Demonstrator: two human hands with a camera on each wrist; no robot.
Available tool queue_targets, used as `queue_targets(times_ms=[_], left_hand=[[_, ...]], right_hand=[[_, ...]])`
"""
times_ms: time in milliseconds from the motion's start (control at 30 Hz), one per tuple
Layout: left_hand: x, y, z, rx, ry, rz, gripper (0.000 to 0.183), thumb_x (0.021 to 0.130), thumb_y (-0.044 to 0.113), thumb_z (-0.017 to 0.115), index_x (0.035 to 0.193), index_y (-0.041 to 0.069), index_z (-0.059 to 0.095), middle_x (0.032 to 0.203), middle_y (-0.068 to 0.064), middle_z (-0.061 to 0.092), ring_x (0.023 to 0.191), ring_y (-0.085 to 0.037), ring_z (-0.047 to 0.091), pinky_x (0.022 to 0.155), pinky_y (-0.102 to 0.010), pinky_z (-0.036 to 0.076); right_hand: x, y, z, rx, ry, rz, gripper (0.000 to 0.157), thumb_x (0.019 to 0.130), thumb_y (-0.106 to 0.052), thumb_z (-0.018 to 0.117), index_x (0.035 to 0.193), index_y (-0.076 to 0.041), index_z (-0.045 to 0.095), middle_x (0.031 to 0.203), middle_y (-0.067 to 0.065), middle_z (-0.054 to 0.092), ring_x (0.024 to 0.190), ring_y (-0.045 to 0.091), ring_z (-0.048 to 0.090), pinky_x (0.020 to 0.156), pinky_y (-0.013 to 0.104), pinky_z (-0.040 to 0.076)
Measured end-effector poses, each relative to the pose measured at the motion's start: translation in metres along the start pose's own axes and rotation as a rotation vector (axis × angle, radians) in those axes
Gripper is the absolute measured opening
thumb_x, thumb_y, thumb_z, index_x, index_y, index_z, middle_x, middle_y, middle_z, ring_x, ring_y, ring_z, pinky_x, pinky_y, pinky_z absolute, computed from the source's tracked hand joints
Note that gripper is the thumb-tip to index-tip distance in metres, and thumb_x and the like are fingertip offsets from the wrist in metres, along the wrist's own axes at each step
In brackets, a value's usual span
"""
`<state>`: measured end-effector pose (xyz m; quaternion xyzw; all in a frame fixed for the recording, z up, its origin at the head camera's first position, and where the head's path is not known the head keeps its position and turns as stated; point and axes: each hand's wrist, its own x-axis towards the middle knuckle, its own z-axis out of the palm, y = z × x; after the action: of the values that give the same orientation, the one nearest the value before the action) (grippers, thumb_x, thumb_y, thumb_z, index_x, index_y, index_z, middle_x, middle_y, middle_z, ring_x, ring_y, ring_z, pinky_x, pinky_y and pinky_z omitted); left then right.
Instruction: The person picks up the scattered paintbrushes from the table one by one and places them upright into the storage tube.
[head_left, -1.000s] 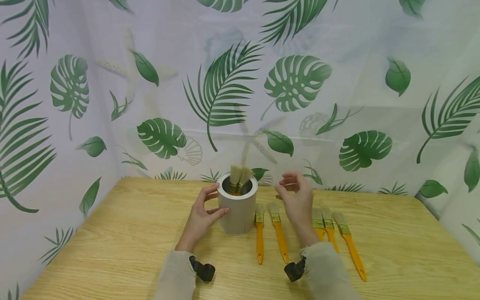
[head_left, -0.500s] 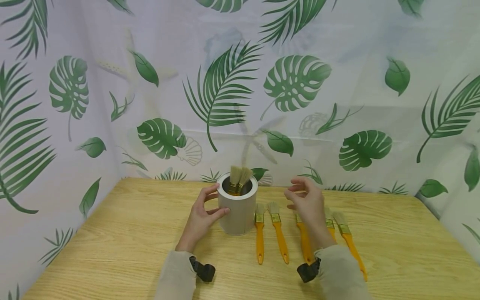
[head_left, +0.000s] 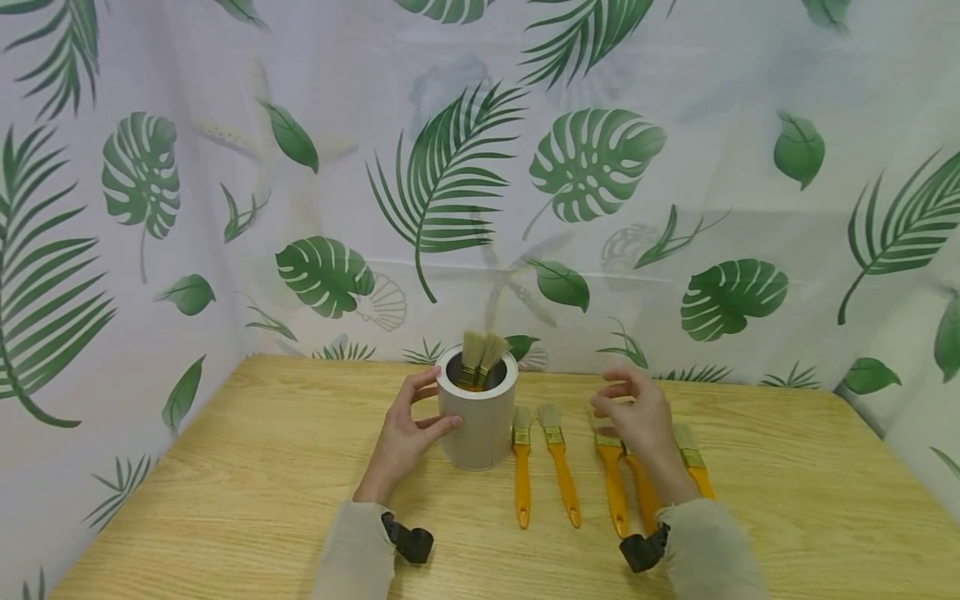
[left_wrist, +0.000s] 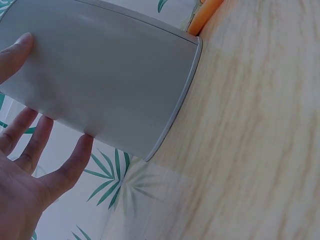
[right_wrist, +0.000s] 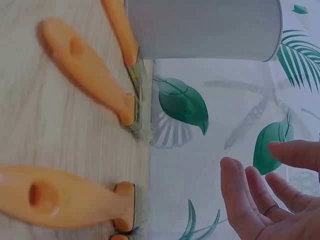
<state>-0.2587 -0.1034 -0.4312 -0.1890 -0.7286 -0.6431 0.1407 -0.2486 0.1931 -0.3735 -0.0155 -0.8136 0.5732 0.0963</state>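
My left hand [head_left: 401, 446] grips a pale cylindrical container [head_left: 480, 433] from its left side, thumb in front and fingers round the far side. The container stands upright on the table. Two paintbrushes [head_left: 474, 354] lean inside it, bristles up, their handles mostly hidden. In the left wrist view the thumb and fingertips touch the smooth wall [left_wrist: 105, 75]. To the right, my right hand [head_left: 641, 425] hovers over the loose paintbrushes, fingers loosely bent and holding nothing. Below it lie a paintbrush [head_left: 613, 492] and another paintbrush [head_left: 643, 496] partly hidden by the hand.
Two orange-handled paintbrushes, one nearer the container [head_left: 522, 483] and one beside it [head_left: 566, 487], lie bristles away from me. A further paintbrush [head_left: 690, 450] shows beyond the right wrist. A leaf-patterned cloth [head_left: 450, 183] hangs behind the wooden table [head_left: 262, 483].
My right hand has moved right and slightly nearer to me, uncovering a paintbrush on the table and covering others. The left hand and the container have stayed in place.
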Motion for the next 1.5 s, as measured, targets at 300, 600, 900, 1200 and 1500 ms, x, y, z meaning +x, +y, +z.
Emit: queue_targets(times_ms=[300, 600, 900, 1200, 1500], left_hand=[[0.000, -0.001, 0.000, -0.006, -0.001, -0.015, 0.061, 0.088, -0.008, 0.075, 0.141, 0.002, 0.048, 0.153, -0.017, 0.042, 0.129, -0.042, 0.048, 0.094, -0.055, 0.054], [0.000, 0.000, 0.000, -0.017, -0.004, -0.017, 0.061, 0.088, -0.008, 0.075, 0.141, 0.001, 0.048, 0.153, -0.017, 0.042, 0.129, -0.042, 0.048, 0.095, -0.056, 0.053], [0.000, 0.001, 0.000, -0.017, -0.001, -0.024, 0.061, 0.087, -0.009, 0.075, 0.141, 0.002, 0.048, 0.153, -0.017, 0.042, 0.129, -0.042, 0.048, 0.095, -0.055, 0.053], [0.001, 0.001, -0.001, -0.017, 0.000, -0.023, 0.061, 0.087, -0.009, 0.075, 0.141, 0.002, 0.048, 0.153, -0.017, 0.042, 0.130, -0.042, 0.048, 0.095, -0.055, 0.053], [0.000, 0.000, -0.001, -0.018, -0.003, -0.019, 0.061, 0.087, -0.009, 0.075, 0.141, 0.001, 0.048, 0.153, -0.018, 0.042, 0.129, -0.043, 0.048, 0.094, -0.055, 0.054]], right_hand=[[0.000, 0.008, -0.018, -0.052, -0.035, 0.026, 0.046, 0.094, 0.004, 0.064, 0.137, 0.008, 0.050, 0.112, 0.025, 0.062, 0.080, 0.023, 0.069, 0.062, 0.037, 0.062], [0.003, 0.017, -0.040, -0.095, -0.087, 0.078, 0.050, 0.096, 0.001, 0.062, 0.142, 0.010, 0.044, 0.120, 0.029, 0.057, 0.083, 0.023, 0.068, 0.065, 0.039, 0.062], [0.005, 0.028, -0.062, -0.145, -0.102, 0.075, 0.048, 0.096, -0.001, 0.064, 0.138, 0.013, 0.045, 0.118, 0.031, 0.056, 0.087, 0.033, 0.070, 0.068, 0.044, 0.062], [0.006, 0.037, -0.082, -0.184, -0.121, 0.087, 0.046, 0.098, -0.002, 0.060, 0.137, 0.015, 0.042, 0.117, 0.033, 0.055, 0.084, 0.029, 0.070, 0.067, 0.043, 0.062], [0.007, 0.046, -0.101, -0.214, -0.167, 0.117, 0.049, 0.100, -0.007, 0.062, 0.137, 0.016, 0.040, 0.117, 0.034, 0.057, 0.086, 0.030, 0.071, 0.069, 0.044, 0.062]])
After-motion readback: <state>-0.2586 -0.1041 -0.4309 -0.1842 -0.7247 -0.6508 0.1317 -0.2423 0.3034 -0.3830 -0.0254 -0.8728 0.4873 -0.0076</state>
